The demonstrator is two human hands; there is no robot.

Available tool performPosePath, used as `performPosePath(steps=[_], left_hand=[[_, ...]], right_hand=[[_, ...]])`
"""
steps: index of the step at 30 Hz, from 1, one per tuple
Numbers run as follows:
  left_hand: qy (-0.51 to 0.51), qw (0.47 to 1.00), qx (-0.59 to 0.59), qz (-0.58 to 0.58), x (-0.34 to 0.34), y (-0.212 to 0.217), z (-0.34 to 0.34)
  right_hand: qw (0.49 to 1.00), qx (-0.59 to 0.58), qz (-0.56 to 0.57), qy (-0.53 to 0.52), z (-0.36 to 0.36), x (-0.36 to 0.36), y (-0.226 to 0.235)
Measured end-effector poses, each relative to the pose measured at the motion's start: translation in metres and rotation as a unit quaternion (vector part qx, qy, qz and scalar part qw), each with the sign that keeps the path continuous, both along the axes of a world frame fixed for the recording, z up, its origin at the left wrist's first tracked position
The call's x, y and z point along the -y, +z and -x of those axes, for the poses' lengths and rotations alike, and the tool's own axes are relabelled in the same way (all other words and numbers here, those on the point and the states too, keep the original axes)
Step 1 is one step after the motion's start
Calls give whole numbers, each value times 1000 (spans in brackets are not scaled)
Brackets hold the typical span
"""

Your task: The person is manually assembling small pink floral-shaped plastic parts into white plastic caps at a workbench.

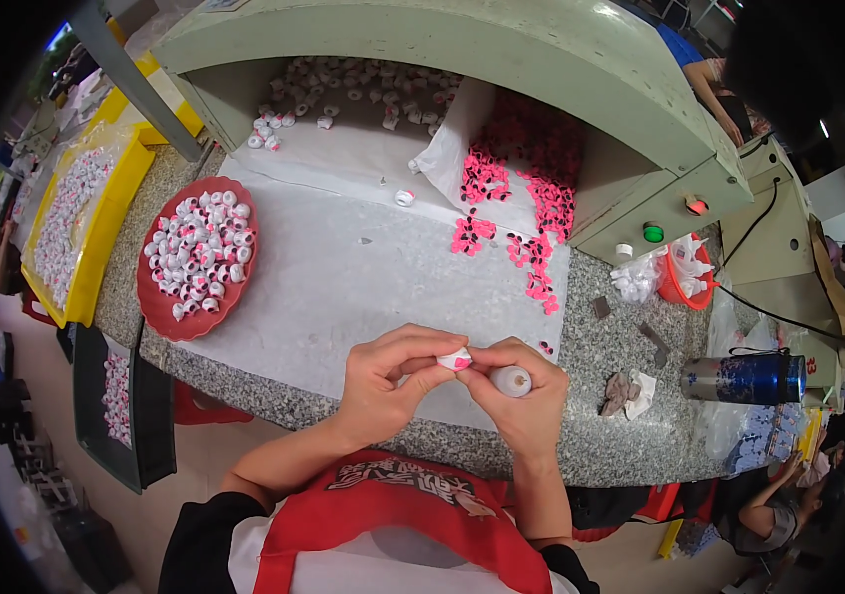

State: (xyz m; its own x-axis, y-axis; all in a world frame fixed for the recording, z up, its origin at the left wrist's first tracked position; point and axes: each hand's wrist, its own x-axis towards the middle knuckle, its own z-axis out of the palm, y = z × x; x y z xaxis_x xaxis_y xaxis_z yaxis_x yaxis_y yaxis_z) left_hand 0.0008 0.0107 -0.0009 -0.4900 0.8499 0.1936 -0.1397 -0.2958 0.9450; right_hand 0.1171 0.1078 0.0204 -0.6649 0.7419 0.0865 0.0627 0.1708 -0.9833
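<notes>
My left hand point(390, 381) and my right hand point(521, 396) meet above the near edge of the granite counter point(591, 445). Together their fingertips pinch a small white cap with a pink insert point(456, 359). My right hand also holds a small white bottle-shaped piece point(511, 381) in its curled fingers. A white sheet point(343, 267) covers the counter in front of my hands. On it, to the right, lie loose pink ring pieces point(526, 213). At the left stands a red tray point(162, 312) heaped with white-and-pink caps.
A green machine housing point(581, 69) arches over the back, with white caps scattered under it. Yellow bins point(96, 238) of caps stand at far left, a black tray point(140, 416) below. A blue metal flask point(744, 378), crumpled cloth point(625, 393) and an orange bowl point(685, 282) sit right. Another person crouches at lower right.
</notes>
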Motion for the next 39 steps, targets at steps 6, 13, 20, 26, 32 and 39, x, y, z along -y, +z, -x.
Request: performPosePath(steps=[6,13,20,26,32,39], left_hand=[[-22,998,59,4,2,2,2],[-85,931,340,98,3,9,11],[-85,970,220,50,9,16,7],[-68,981,175,43,13,9,10],[-27,980,190,43,14,9,6],[10,980,163,110,18,4,22]], right_hand=[[999,-6,28,14,0,-1,-2],[997,-69,-38,-17,10,7,6],[989,-134,42,34,3,3,-4],[987,-119,58,90,4,1,-3],[978,-138,126,95,8,3,-9],[965,-106,227,74,25,10,-28]])
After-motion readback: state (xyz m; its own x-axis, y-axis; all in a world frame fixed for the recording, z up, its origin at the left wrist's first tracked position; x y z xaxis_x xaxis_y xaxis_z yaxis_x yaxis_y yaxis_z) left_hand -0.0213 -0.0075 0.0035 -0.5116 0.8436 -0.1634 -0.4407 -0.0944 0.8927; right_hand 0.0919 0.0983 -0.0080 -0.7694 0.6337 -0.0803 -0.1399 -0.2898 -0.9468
